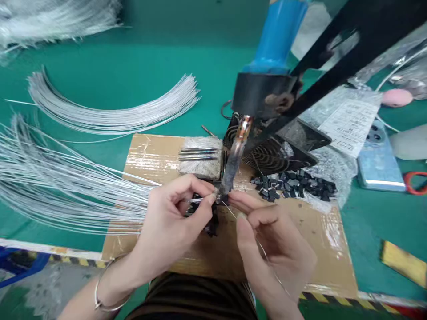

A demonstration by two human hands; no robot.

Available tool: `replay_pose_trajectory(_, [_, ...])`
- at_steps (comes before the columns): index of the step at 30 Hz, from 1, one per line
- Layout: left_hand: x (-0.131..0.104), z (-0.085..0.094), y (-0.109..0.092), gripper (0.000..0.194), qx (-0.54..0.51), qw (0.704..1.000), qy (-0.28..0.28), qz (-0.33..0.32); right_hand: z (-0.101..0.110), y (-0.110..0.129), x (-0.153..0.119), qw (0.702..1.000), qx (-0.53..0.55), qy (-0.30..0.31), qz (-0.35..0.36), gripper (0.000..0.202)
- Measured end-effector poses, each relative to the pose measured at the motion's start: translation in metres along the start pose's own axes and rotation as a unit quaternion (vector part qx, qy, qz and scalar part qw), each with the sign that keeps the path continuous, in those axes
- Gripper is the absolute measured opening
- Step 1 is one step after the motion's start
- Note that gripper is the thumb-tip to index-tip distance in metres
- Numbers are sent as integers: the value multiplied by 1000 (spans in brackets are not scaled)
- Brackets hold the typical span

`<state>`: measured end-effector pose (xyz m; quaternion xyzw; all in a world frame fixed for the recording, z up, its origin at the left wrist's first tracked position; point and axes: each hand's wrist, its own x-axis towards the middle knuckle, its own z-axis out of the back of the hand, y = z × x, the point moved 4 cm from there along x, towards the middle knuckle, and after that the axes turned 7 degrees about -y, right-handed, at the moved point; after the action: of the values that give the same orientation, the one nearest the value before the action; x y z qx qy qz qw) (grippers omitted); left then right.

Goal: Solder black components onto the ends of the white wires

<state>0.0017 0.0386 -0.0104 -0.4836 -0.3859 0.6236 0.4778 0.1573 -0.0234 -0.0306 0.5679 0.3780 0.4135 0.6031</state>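
Directly under the tip of a blue-handled soldering iron [233, 162], my two hands come together. My left hand [180, 218] pinches the end of a white wire [195, 200] between thumb and finger, close to the iron's tip. Thin solder wire [231, 210] runs from the tip into my right hand [273, 244], whose thumb and fingers are closed on it. The strand trails down across the right palm. Small black parts [211, 222] lie below my left fingers, partly hidden. The exact joint at the tip is too small to make out.
Bundled white wires [73, 191] spread at left, with another curved bundle [116, 116] behind. A black fan [263, 146] stands behind the iron. Black connector pieces [293, 184] are heaped right of it on the cardboard [320, 249]. A blue phone [380, 155] lies at far right.
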Motion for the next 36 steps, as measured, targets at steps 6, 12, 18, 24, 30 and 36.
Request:
replay_pose_trajectory(6, [0, -2, -1, 11, -7, 1000, 2, 5, 2, 0, -1, 1000, -7, -1, 2, 20])
replay_pose_trajectory(12, [1, -2, 0, 11, -15, 1000, 3, 3, 2, 0, 1, 1000, -6, 15, 25, 19])
replay_pose_trajectory(18, [2, -3, 2, 10, -19, 1000, 9, 2, 3, -3, 1, 999, 3, 9, 33, 19])
replay_pose_trajectory(24, [2, -2, 5, 11, -8, 1000, 4, 5, 0, -3, 1, 1000, -8, -6, 28, 20])
replay_pose_trajectory(30, [2, -1, 5, 10, -7, 1000, 2, 7, 0, -3, 2, 999, -13, 12, 33, 20])
replay_pose_trajectory(36, [2, -2, 6, 11, -3, 1000, 9, 6, 2, -4, 2, 999, -14, 17, 39, 21])
